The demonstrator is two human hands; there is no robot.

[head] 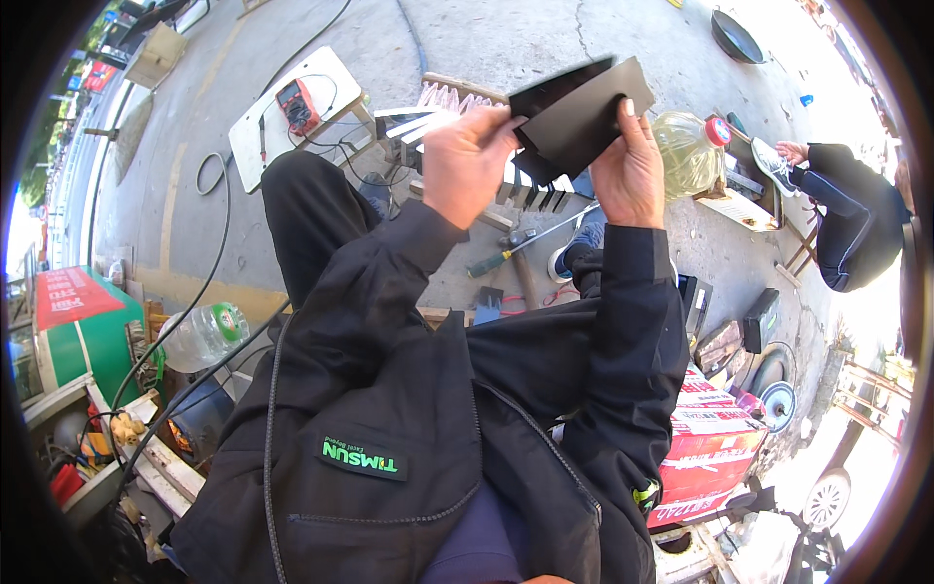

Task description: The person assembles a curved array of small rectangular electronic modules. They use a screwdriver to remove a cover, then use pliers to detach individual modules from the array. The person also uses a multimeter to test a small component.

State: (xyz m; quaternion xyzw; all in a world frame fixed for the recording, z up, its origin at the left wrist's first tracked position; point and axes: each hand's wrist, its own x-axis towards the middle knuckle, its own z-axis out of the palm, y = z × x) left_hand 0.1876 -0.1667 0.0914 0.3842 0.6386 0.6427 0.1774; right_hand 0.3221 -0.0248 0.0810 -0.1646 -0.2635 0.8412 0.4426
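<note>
Both hands are raised above several thin dark plates and white strips standing in a row. My left hand (pixel 467 164) pinches the left edge of a pair of thin dark flat sheets (pixel 584 120), which fan apart at the top. My right hand (pixel 631 168) holds their right side, thumb on the front face. Below the hands, a screwdriver (pixel 490 263) with a green handle lies across a hammer (pixel 522 263) on the concrete. A red multimeter (pixel 297 106) with leads rests on a white board (pixel 252 139) at the left.
A large bottle of yellowish liquid (pixel 686 153) stands beside my right hand. At the right edge sits another person (pixel 850 212). A black pan (pixel 737 38) lies farther off. Red cartons (pixel 711 452) stand at lower right; an empty plastic bottle (pixel 201 337) and cables are at left.
</note>
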